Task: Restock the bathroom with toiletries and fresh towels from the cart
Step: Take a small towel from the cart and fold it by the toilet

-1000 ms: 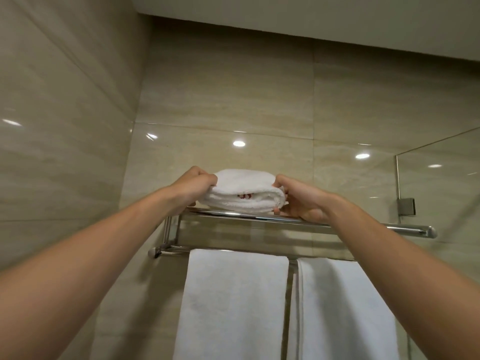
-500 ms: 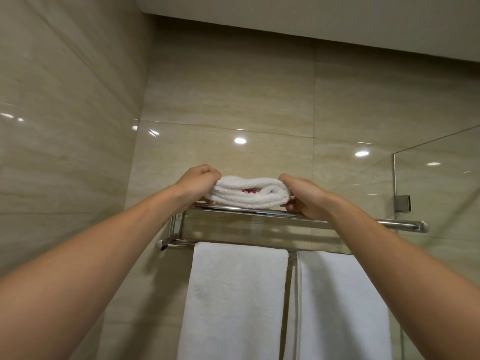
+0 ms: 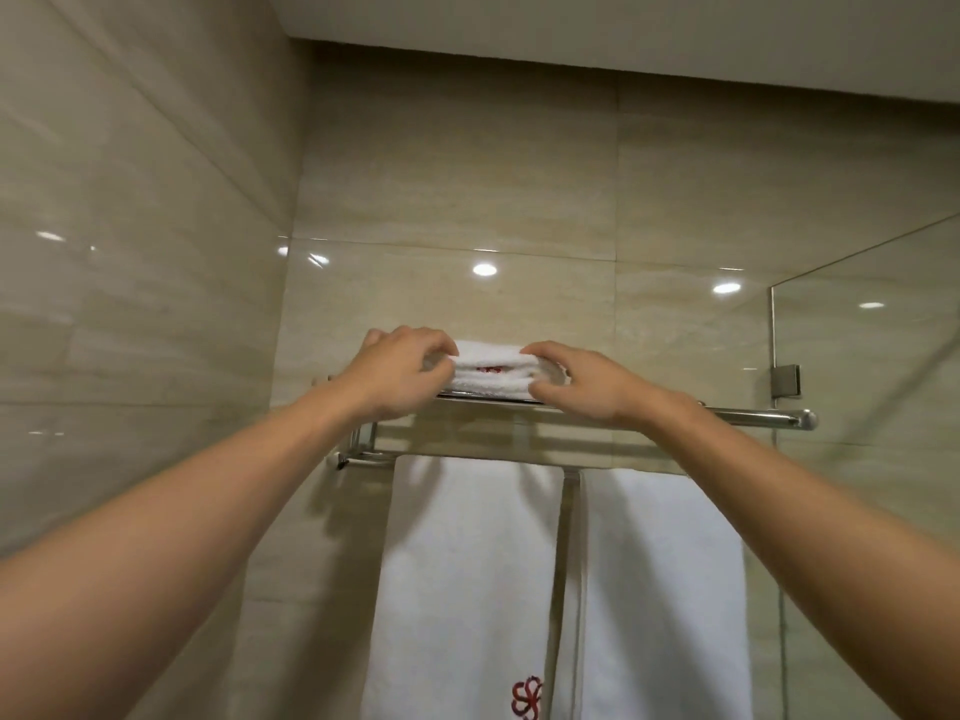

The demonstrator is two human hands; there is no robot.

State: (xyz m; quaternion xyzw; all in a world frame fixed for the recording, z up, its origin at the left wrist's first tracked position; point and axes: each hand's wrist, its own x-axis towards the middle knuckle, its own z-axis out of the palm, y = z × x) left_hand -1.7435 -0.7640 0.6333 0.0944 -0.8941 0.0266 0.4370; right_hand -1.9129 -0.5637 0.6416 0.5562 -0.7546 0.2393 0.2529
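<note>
Towel (image 3: 488, 371), folded and white, is held at both ends on the top shelf of the rack (image 3: 753, 417). The left hand (image 3: 400, 376) grasps the left end with its fingers curled over the top. The right hand (image 3: 582, 387) grasps the right end, fingers over the top and thumb against the lower near edge.

Step in hand, as judged: seating and squaring the towel on the shelf. To do it well:
- Keep the stack flat, with its near edge parallel to the front rail.
- Leave no part hanging over the rail.
- Press the layers level so that none slips out.
- Keep the red mark between the layers centred and facing near.
- Release both ends together so that the stack does not slump to one side.

Position: the towel lies between the two hands and touches both. Its underside appears to rest on the shelf. It sits toward the left part of the rack, well apart from the rail's right end. How close it is to the far wall cannot be told.

Below the shelf, two hanging towels (image 3: 660, 589) are side by side on the lower bar. The left one bears a red emblem near its bottom. A glass panel (image 3: 872, 356) stands at the right.
</note>
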